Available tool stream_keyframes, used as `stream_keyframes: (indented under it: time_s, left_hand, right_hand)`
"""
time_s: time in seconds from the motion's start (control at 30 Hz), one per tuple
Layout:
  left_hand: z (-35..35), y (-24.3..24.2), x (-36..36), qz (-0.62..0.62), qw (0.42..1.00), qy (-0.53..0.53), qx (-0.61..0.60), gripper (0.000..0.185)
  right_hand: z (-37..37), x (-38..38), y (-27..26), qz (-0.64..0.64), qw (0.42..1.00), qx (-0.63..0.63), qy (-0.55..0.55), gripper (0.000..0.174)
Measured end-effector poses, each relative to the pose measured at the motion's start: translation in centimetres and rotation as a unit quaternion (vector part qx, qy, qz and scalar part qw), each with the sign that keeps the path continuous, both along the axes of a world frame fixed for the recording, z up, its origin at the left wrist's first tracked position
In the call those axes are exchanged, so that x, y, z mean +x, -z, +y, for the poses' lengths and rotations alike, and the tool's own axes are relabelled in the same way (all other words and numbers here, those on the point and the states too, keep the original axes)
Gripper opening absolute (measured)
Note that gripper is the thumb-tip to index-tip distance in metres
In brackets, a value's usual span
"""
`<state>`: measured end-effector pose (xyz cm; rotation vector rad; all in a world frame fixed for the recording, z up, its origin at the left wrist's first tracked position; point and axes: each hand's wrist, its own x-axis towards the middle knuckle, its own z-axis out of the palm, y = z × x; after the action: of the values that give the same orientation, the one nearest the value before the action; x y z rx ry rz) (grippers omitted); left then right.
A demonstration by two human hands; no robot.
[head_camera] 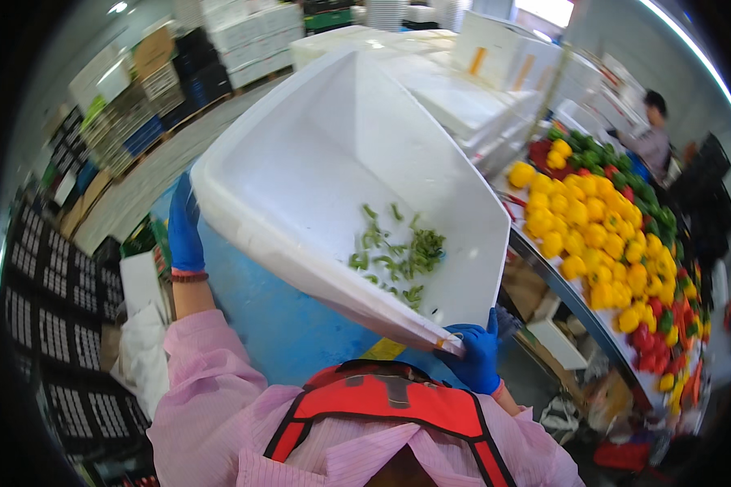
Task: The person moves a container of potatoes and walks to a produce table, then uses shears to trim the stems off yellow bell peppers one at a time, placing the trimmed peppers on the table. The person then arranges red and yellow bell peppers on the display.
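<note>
A large white foam box (pixel 304 152) is held up tilted before my chest, its open side facing me. Small green vegetable trimmings (pixel 402 249), perhaps pepper stems, lie scattered on its inner surface towards the lower right. My left hand (pixel 184 225), in a blue glove, grips the box at its left end, with the fingers partly hidden behind the wall. Gloved in blue as well, my right hand (pixel 476 356) holds the box's lower right corner by the rim.
Yellow bell peppers (pixel 591 225) cover a metal-edged table at right, with green peppers (pixel 591 152) and red peppers (pixel 650 344) around them. White foam boxes (pixel 438 91) stand ahead. Black crates (pixel 61 286) are stacked at left. A person (pixel 649 137) sits beyond the table. Beneath my box is blue floor (pixel 262 316).
</note>
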<state>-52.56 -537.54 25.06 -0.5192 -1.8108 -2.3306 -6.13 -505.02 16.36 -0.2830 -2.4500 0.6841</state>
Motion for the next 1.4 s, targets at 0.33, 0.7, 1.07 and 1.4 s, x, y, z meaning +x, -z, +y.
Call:
stream_keyframes:
  time_s: [0.33, 0.7, 1.07, 1.4]
  left_hand:
    - [-21.4, 19.6, 2.6, -0.158, 0.877, 0.309, 0.331, 0.057]
    - [-16.2, 17.1, -2.0, -0.339, 0.891, -0.046, 0.297, 0.069]
    - [-12.4, 22.4, -12.6, -0.364, 0.899, -0.238, 0.056, 0.06]
    - [-9.7, 20.7, -23.6, -0.446, 0.875, -0.185, -0.032, 0.066]
  right_hand:
    - [-13.6, -22.5, 3.7, 0.02, 0.969, -0.177, -0.168, 0.045]
    - [-14.9, -38.4, 9.5, -0.077, 0.949, -0.178, -0.249, 0.047]
    - [-6.1, -60.5, 14.7, -0.151, 0.942, -0.029, -0.299, 0.038]
    - [-2.8, -75.2, 16.3, -0.35, 0.89, 0.099, -0.274, 0.054]
